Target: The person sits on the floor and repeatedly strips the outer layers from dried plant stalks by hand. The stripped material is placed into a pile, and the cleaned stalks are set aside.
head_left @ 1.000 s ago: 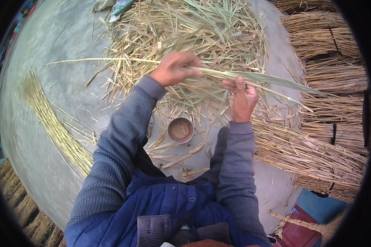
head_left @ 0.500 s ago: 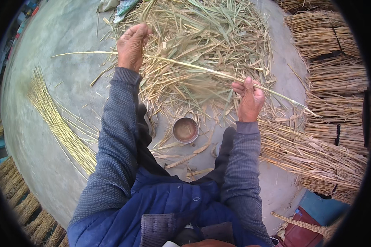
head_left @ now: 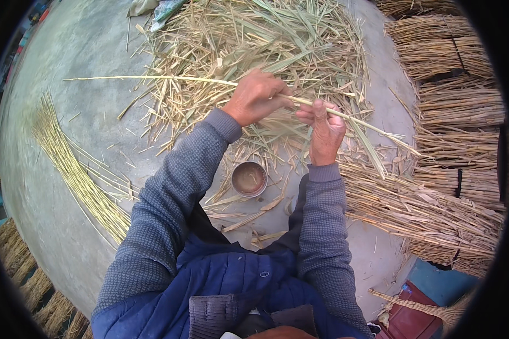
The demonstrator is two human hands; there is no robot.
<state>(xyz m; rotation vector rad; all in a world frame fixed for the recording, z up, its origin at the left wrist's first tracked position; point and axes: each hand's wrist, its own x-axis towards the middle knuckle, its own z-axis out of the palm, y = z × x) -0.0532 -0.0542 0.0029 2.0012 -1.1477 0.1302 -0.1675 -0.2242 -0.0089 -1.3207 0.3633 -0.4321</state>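
Observation:
A long pale reed stalk [head_left: 203,80] lies slantwise across my view, its thin tip out to the left and its thicker end low on the right. My right hand [head_left: 326,131] grips it between thumb and fingers toward the thick end. Close beside it, my left hand [head_left: 258,97] is closed at the stalk with the knuckles up; its fingertips are partly hidden. A green leaf [head_left: 370,151] hangs from the stalk just right of my right hand. Under both hands spreads a heap of stripped dry leaves [head_left: 209,42].
Between my feet stands a small round bowl [head_left: 249,179]. Peeled stalks [head_left: 82,172] lie in a bunch on the concrete floor at left. An untied pile of reeds [head_left: 418,206] rests at right, before stacked tied bundles [head_left: 460,104]. A red object [head_left: 409,316] sits at lower right.
My left hand has come down and right from above the heap to the stalk beside my right hand. The leaf strip it held up is out of it. My right hand has shifted slightly left.

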